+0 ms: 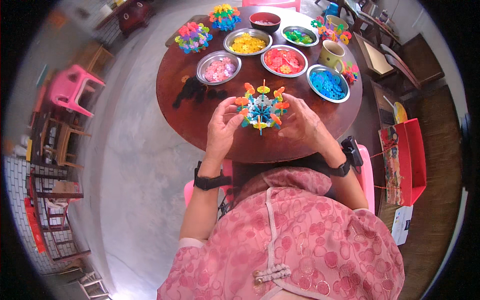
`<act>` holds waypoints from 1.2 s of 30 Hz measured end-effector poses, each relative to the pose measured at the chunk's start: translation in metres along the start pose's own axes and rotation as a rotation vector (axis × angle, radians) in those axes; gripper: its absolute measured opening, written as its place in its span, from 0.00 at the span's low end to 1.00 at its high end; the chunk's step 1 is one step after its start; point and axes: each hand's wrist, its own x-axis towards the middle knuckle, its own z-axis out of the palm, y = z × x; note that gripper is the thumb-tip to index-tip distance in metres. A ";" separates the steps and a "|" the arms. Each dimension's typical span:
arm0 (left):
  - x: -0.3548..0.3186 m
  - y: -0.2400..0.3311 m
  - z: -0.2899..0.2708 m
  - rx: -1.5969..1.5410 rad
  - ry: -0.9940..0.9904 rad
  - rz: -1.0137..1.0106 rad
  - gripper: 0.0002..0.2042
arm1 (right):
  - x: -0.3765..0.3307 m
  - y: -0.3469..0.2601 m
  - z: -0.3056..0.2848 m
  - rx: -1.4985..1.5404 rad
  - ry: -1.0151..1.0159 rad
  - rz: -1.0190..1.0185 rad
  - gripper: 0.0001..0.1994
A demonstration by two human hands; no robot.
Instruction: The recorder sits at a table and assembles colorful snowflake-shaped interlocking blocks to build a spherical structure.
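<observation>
A ball-like cluster of interlocking plastic discs (262, 108), blue and white at its core with orange and yellow pieces around the rim, sits between my two hands above the round brown table (190, 122). My left hand (221, 126) grips its left side with fingertips on the orange pieces. My right hand (299, 121) holds its right side. Both wrists wear black bands.
Metal bowls hold sorted discs: pink (218, 68), yellow (247, 43), red (283, 60), blue (327, 83), green (299, 35). Two finished multicoloured clusters (193, 37) (224, 16), a yellow mug (331, 52) and black pieces (192, 90) are on the table. A pink stool (75, 90) stands left, a red box (406, 160) right.
</observation>
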 end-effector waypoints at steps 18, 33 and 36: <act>0.002 0.002 0.004 -0.018 0.017 0.030 0.15 | 0.004 0.004 0.008 -0.027 0.093 -0.034 0.27; 0.000 0.010 0.002 0.054 0.026 0.096 0.07 | 0.013 0.015 0.005 -0.052 0.036 -0.106 0.28; -0.001 0.014 0.005 0.053 0.029 0.099 0.06 | 0.013 0.016 0.005 -0.002 0.039 -0.075 0.29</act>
